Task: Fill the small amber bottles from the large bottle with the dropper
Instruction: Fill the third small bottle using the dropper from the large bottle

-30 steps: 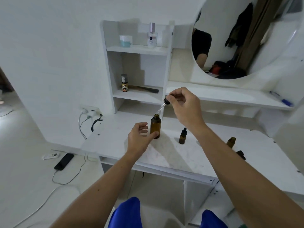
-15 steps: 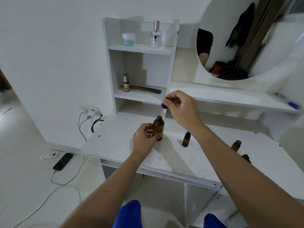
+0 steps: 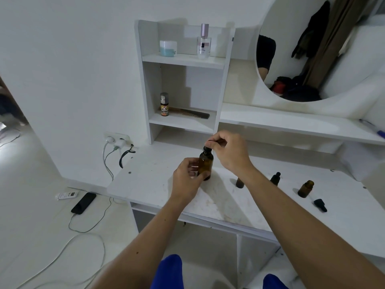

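Steadiness matters most while the left hand (image 3: 187,180) grips the large bottle (image 3: 205,165) upright on the bench (image 3: 158,184) and the right hand (image 3: 228,152) pinches the dropper (image 3: 207,148) at its neck: squeeze, release slowly, lift straight toward the small bottles (image 3: 305,188).

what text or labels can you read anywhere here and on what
Small labelled bottle on the lower shelf: colourful label with print, too blurred to read.
Clear perfume bottle on the top shelf: dark label, too small to read.
Large amber bottle and small amber bottles: no label visible.
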{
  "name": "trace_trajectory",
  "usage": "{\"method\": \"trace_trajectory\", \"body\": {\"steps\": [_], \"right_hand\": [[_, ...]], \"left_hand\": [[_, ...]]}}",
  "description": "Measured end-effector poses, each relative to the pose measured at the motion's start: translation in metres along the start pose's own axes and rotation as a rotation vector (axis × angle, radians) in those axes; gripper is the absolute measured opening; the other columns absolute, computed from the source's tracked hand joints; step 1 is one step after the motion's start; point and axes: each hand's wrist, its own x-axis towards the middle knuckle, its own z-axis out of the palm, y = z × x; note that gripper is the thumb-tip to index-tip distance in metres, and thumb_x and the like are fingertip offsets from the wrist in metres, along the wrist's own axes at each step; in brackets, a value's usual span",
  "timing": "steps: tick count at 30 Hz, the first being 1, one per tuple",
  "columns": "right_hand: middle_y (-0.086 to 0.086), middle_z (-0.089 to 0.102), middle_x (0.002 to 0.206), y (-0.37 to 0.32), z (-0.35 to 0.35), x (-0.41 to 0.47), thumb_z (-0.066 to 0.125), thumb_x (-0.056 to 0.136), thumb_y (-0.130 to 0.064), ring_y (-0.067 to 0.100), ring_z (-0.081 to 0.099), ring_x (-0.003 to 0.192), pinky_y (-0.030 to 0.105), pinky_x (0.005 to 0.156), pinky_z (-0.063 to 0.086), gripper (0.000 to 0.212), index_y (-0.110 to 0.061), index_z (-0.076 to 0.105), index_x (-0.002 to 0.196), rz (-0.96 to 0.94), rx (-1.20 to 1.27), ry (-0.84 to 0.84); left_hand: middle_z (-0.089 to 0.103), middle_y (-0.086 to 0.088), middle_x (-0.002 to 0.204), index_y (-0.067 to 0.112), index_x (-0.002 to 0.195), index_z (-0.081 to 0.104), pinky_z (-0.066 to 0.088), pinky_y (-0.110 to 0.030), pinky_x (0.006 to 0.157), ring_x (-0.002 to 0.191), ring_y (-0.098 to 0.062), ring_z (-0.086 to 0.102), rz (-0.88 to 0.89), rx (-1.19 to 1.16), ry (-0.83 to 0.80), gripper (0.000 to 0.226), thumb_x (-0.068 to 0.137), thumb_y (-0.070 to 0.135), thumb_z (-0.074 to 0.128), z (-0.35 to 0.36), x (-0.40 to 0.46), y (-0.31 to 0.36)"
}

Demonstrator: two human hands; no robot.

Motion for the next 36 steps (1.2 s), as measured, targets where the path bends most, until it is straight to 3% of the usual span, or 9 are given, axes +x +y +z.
{"method": "trace_trajectory", "body": {"steps": [4, 9, 15, 21, 28, 36], "right_hand": [[-0.009, 0.077, 0.082, 0.0, 0.003, -0.001, 0.08, 0.09, -0.014, 0.004, 0.07, 0.077, 0.007, 0.07, 0.051, 0.007, -0.019, 0.079, 0.085, 0.009, 0.024, 0.023], [-0.009, 0.078, 0.087, -0.001, -0.002, -0.002, 0.08, 0.091, -0.016, 0.001, 0.071, 0.081, 0.009, 0.075, 0.054, 0.001, -0.016, 0.081, 0.091, -0.019, 0.055, 0.004], [-0.01, 0.076, 0.092, -0.017, -0.022, -0.004, 0.076, 0.095, -0.019, 0.0, 0.07, 0.085, 0.008, 0.079, 0.053, 0.008, -0.014, 0.078, 0.101, -0.077, 0.081, 0.049], [-0.005, 0.076, 0.095, -0.037, -0.05, -0.006, 0.075, 0.096, -0.017, 0.002, 0.071, 0.087, 0.011, 0.083, 0.055, 0.009, -0.012, 0.076, 0.103, -0.118, 0.119, 0.15], [-0.009, 0.076, 0.094, -0.034, -0.077, -0.027, 0.076, 0.094, -0.018, 0.002, 0.071, 0.087, 0.017, 0.087, 0.057, 0.009, -0.013, 0.077, 0.102, -0.075, 0.17, 0.198], [-0.007, 0.078, 0.098, -0.007, -0.117, -0.066, 0.076, 0.095, -0.017, 0.009, 0.074, 0.095, 0.028, 0.096, 0.059, 0.007, -0.019, 0.077, 0.101, -0.009, 0.26, 0.263]], "left_hand": [[0.071, 0.007, 0.117, 0.017, 0.126, 0.062, 0.055, -0.011, 0.08, 0.1, -0.004, 0.068, 0.009, 0.02, -0.004, 0.049, 0.083, 0.018, 0.085, 0.0, 0.0, 0.0], [0.07, 0.008, 0.118, 0.018, 0.126, 0.061, 0.054, -0.01, 0.079, 0.1, -0.003, 0.067, 0.025, 0.045, 0.001, 0.049, 0.084, 0.019, 0.085, 0.001, 0.0, -0.001], [0.063, 0.007, 0.12, 0.022, 0.123, 0.06, 0.058, -0.027, 0.086, 0.101, -0.01, 0.064, 0.072, 0.116, 0.028, 0.046, 0.084, 0.025, 0.085, 0.004, -0.002, -0.002], [0.063, 0.006, 0.122, 0.019, 0.129, 0.058, 0.06, -0.033, 0.088, 0.1, -0.01, 0.064, 0.053, 0.12, 0.046, 0.053, 0.083, 0.024, 0.085, 0.004, -0.004, 0.004], [0.059, 0.004, 0.123, 0.019, 0.13, 0.054, 0.056, -0.021, 0.085, 0.1, -0.009, 0.062, 0.104, 0.08, 0.098, 0.066, 0.077, 0.03, 0.091, 0.007, -0.03, 0.014], [0.063, 0.008, 0.112, 0.021, 0.13, 0.055, 0.057, -0.025, 0.085, 0.1, -0.008, 0.064, 0.086, -0.029, 0.0, 0.067, 0.075, 0.033, 0.092, 0.051, -0.074, 0.032]]}}
